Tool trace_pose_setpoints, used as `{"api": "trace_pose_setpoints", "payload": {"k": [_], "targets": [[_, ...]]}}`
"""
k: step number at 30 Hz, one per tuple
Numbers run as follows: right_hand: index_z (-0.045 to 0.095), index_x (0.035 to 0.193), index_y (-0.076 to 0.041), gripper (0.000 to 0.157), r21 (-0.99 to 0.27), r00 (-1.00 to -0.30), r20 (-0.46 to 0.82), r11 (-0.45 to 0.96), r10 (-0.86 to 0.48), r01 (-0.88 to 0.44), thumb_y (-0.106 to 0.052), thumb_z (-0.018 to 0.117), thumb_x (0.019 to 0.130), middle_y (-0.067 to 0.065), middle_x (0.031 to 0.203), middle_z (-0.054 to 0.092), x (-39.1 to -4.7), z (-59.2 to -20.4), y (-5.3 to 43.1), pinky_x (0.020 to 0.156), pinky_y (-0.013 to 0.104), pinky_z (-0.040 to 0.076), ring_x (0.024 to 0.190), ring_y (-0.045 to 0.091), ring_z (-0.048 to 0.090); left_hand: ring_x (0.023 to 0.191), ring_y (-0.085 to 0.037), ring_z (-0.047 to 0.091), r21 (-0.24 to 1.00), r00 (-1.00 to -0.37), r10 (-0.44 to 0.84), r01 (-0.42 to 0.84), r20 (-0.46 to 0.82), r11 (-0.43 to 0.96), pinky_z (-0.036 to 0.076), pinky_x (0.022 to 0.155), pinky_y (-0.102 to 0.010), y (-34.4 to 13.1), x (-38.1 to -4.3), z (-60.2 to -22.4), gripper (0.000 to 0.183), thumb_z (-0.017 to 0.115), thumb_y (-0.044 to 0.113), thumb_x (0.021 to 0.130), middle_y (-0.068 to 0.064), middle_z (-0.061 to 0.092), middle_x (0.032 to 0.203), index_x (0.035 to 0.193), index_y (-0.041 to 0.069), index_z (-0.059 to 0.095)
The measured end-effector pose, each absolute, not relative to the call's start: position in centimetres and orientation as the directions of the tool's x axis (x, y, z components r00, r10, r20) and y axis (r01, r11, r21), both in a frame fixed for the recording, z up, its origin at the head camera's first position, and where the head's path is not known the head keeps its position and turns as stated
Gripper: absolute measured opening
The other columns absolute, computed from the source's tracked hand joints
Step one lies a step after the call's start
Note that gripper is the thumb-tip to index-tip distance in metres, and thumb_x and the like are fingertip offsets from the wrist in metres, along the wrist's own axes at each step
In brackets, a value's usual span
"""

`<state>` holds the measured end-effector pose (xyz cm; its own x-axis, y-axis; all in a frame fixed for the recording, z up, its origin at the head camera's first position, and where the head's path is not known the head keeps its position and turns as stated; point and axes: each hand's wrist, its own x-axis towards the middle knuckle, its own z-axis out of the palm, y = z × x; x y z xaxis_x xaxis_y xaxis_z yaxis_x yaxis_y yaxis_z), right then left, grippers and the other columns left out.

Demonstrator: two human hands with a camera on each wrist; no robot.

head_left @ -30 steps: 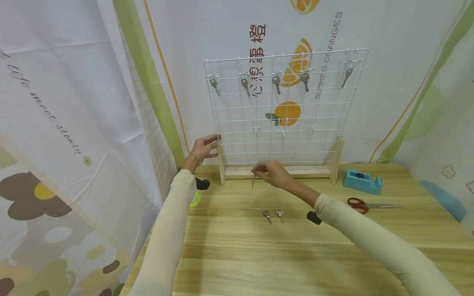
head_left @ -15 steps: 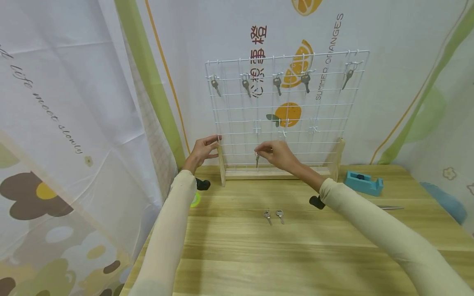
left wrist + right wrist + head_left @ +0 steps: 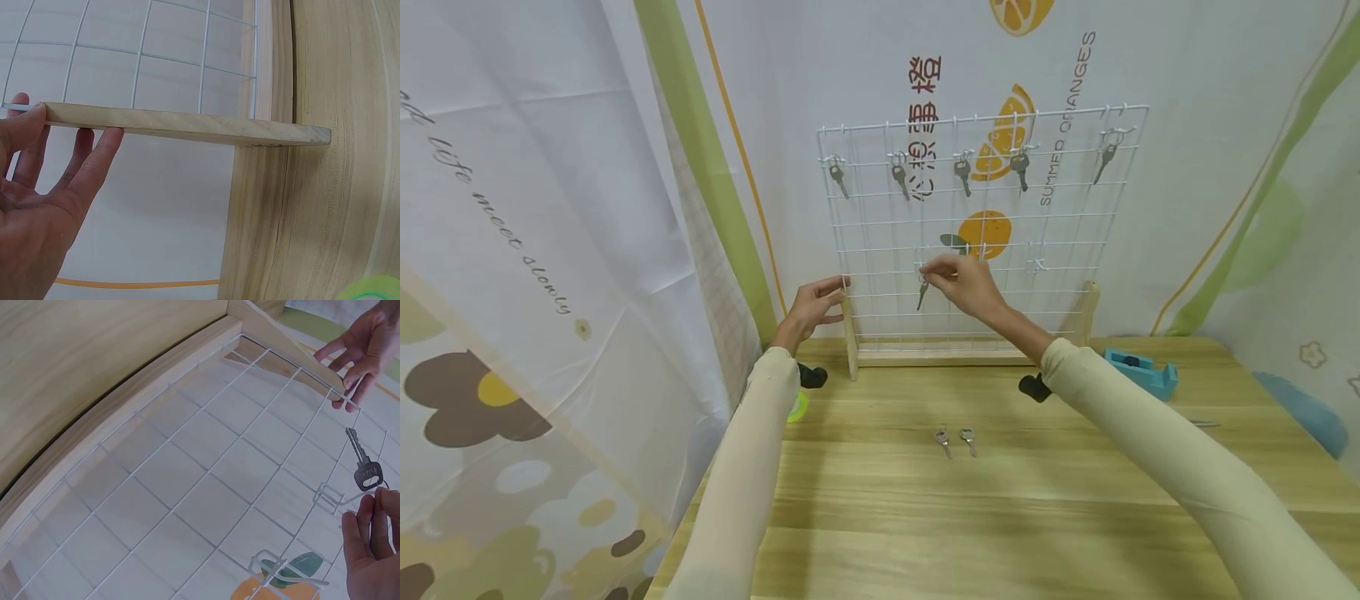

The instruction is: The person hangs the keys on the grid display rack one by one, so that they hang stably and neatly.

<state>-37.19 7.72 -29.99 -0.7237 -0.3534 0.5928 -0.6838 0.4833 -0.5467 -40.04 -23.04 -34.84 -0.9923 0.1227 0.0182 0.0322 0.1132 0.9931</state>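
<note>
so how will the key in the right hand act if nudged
The key looks like stiff metal, so it probably won't bend. Hanging below the right hand from a small ring, it would likely swing. Being flat, it seems apt to slide rather than roll.

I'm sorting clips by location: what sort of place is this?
Probably a small indoor work corner, perhaps curtained off for the job: printed cloth hangs around a wooden table, where a wire rack holds keys.

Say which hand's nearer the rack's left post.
Left. The left hand holds the upper end of the left post; the right hand is off to its right, not touching it, pinching a key.
</note>
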Motion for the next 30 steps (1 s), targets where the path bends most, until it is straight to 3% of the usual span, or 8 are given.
{"api": "trace_pose_setpoints", "payload": {"k": [30], "targets": [[0.074, 0.112, 0.006, 0.015, -0.557, -0.791, 0.527, 0.577, -0.311, -0.598, -0.003, 0.069, 0.100, 0.022, 0.108, 0.075, -39.4, -29.2, 7.1, 0.089, 0.045, 0.062, 0.099, 0.036, 0.073, 0.147, -0.030, 0.043, 0.991, -0.992, 0.122, 0.050, 0.035, 0.123, 0.055, 0.105, -0.049, -23.1, -40.0, -35.0, 0.043, 0.055, 0.005, 0.108, -0.007, 0.043, 0.163, 0.151, 0.008, 0.055]]}}
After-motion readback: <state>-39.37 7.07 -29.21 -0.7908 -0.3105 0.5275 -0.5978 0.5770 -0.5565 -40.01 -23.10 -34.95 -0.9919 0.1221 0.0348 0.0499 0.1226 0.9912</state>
